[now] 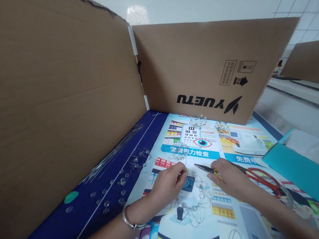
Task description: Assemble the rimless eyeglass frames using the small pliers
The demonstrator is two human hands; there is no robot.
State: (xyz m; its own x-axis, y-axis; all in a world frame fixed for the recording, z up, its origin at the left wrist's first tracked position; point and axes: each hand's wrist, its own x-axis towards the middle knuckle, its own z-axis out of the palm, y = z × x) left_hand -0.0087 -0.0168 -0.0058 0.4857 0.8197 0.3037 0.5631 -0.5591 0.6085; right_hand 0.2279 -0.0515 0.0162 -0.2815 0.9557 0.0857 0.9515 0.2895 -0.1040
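Note:
My left hand (172, 180) is closed in a pinch at the upper edge of a beaded wire piece (194, 208), a loose ring of thin wire loops with clear round beads. The fingers hide the exact spot where they hold the wire. My right hand (228, 177) grips a pair of pliers (203, 167) with black jaws and a bit of yellow handle showing. The jaws point left toward my left hand, a short gap away. Red-handled scissors (263, 180) lie beside my right wrist, partly hidden by the hand.
Cardboard panels (55, 90) stand at the left and back. Loose clear beads (106, 203), a green piece (71, 197) and straight wires (113, 153) lie on the dark blue strip. More beaded wire pieces (198, 122) sit farther back. A teal folder-like item (311, 178) lies at right.

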